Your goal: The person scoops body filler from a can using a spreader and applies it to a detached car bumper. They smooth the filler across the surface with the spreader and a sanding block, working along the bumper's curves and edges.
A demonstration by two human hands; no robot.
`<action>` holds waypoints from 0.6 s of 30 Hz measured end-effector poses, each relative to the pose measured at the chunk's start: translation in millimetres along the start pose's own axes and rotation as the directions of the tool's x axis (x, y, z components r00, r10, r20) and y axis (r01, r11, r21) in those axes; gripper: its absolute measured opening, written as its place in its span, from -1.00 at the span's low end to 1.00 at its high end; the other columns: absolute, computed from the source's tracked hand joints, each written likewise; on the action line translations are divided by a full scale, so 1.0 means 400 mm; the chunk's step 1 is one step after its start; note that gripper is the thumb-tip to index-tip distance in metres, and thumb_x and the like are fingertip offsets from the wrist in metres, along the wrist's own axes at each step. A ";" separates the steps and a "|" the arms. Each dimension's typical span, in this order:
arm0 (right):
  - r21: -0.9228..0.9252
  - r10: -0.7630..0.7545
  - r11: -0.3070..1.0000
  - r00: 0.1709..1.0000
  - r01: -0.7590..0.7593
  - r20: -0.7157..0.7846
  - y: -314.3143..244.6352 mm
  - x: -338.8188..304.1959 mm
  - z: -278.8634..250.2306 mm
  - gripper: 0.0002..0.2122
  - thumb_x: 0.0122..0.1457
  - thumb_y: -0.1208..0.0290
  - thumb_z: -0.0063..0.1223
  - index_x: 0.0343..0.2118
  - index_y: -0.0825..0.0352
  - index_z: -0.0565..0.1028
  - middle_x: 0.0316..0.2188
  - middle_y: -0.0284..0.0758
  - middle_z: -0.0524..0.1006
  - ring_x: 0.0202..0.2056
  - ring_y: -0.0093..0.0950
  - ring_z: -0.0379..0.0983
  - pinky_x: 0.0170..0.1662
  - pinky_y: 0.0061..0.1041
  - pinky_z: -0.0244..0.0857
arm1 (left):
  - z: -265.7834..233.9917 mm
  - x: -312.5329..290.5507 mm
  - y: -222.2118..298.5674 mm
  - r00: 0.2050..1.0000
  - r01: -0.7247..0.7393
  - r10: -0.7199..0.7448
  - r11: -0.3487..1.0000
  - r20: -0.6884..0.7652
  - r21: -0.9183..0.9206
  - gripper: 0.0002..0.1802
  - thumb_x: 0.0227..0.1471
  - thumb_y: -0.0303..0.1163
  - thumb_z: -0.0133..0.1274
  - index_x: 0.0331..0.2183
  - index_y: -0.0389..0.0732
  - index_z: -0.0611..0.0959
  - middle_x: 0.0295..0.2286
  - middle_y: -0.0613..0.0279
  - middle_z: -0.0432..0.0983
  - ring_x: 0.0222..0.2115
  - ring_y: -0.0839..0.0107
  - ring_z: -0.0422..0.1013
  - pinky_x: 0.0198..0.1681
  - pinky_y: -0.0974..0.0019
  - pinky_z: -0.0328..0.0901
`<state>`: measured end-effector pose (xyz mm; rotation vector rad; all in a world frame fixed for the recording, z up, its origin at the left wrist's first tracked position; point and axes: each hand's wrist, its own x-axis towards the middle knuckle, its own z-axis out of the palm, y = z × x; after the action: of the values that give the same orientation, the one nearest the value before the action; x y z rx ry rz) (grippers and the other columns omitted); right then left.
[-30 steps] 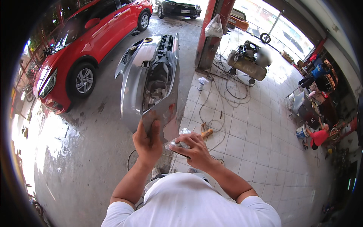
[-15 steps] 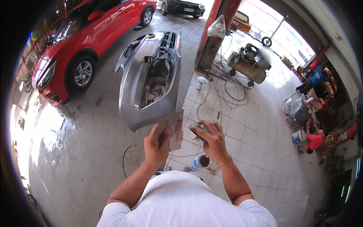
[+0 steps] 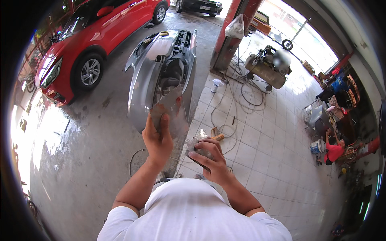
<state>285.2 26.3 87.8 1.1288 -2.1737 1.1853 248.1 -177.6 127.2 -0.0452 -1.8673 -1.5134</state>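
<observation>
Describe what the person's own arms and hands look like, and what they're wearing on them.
Both arms come up from the lower edge with short white T-shirt sleeves ending above the elbows, so the forearms are bare. The left hand and right hand wear no gloves, and no watch, ring or wristband shows on either.

Car body repair shop — open-fronted garage bay

A red car [image 3: 86,48] is standing on the stained concrete floor [image 3: 88,160], and a detached grey bumper [image 3: 161,76] is lying just beside it. A dark car [image 3: 199,5] is sitting further out. Hoses and cables [image 3: 241,96] are trailing across the pale tiled floor [image 3: 281,160] toward an air compressor [image 3: 267,68] near a red pillar [image 3: 233,32] — buckets and cluttered gear are crowding the right wall, where a person in red [image 3: 333,152] is crouching.
</observation>
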 end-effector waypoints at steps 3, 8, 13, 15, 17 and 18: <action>0.227 -0.033 0.972 0.989 0.066 -0.145 -0.008 0.045 0.011 -0.18 -0.12 0.87 0.23 0.25 0.04 0.32 0.19 -0.02 0.25 0.19 0.01 0.34 0.25 0.00 0.27 | 0.028 -0.032 -0.027 0.814 0.538 -0.538 0.559 0.218 -0.631 -0.70 0.39 -0.41 0.05 0.06 -0.35 0.57 -0.12 0.13 0.66 -0.18 0.43 0.56 -0.10 0.32 0.46; -0.325 0.258 0.920 0.963 -0.220 0.076 0.135 -0.020 -0.037 -0.21 -0.15 0.88 0.18 0.20 0.04 0.45 0.17 -0.19 0.32 0.22 -0.10 0.30 0.22 0.03 0.27 | 0.028 -0.076 -0.021 0.745 0.646 -0.591 0.524 0.308 -0.555 -0.68 0.39 -0.41 0.06 0.09 -0.35 0.55 -0.08 0.15 0.64 -0.12 0.43 0.54 -0.06 0.33 0.44; -0.410 0.174 0.901 0.984 -0.144 0.037 0.043 0.022 -0.078 -0.38 -0.09 0.75 0.24 0.04 -0.09 0.64 0.04 -0.36 0.46 0.18 -0.25 0.36 0.23 0.00 0.22 | 0.028 -0.096 -0.049 0.983 0.136 -0.126 0.988 0.135 -0.071 -0.75 0.36 -0.49 0.08 0.00 -0.43 0.57 -0.24 0.09 0.69 -0.27 0.42 0.58 -0.18 0.39 0.41; -0.333 0.132 0.937 0.989 -0.101 0.070 0.013 0.034 -0.046 -0.32 -0.17 0.78 0.22 0.05 -0.07 0.67 -0.02 -0.38 0.50 0.15 -0.23 0.39 0.21 -0.09 0.27 | 0.039 -0.092 -0.022 0.986 -0.031 0.025 0.999 0.163 0.037 -0.77 0.34 -0.52 0.09 -0.03 -0.44 0.58 -0.32 0.04 0.71 -0.34 0.42 0.59 -0.25 0.40 0.40; -0.341 0.120 0.938 0.976 -0.052 0.182 0.020 0.000 -0.043 -0.32 -0.19 0.78 0.22 0.04 -0.05 0.68 -0.02 -0.38 0.50 0.14 -0.24 0.39 0.21 -0.08 0.26 | 0.038 -0.064 -0.028 0.992 0.061 -0.053 0.996 0.116 -0.067 -0.77 0.33 -0.51 0.10 -0.03 -0.42 0.58 -0.37 -0.03 0.69 -0.39 0.37 0.61 -0.30 0.37 0.41; -0.337 0.103 0.941 0.966 -0.018 0.235 0.032 -0.008 -0.036 -0.33 -0.20 0.78 0.22 0.03 -0.03 0.69 -0.02 -0.37 0.51 0.14 -0.24 0.40 0.22 -0.08 0.26 | 0.035 -0.047 -0.032 0.992 0.097 -0.087 0.989 0.089 -0.114 -0.77 0.32 -0.51 0.10 -0.03 -0.40 0.59 -0.39 -0.07 0.68 -0.42 0.34 0.62 -0.32 0.35 0.41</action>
<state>276.4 43.8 87.4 1.1153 -2.4962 0.6851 249.3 -162.0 105.4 -0.0788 -1.8657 -1.7081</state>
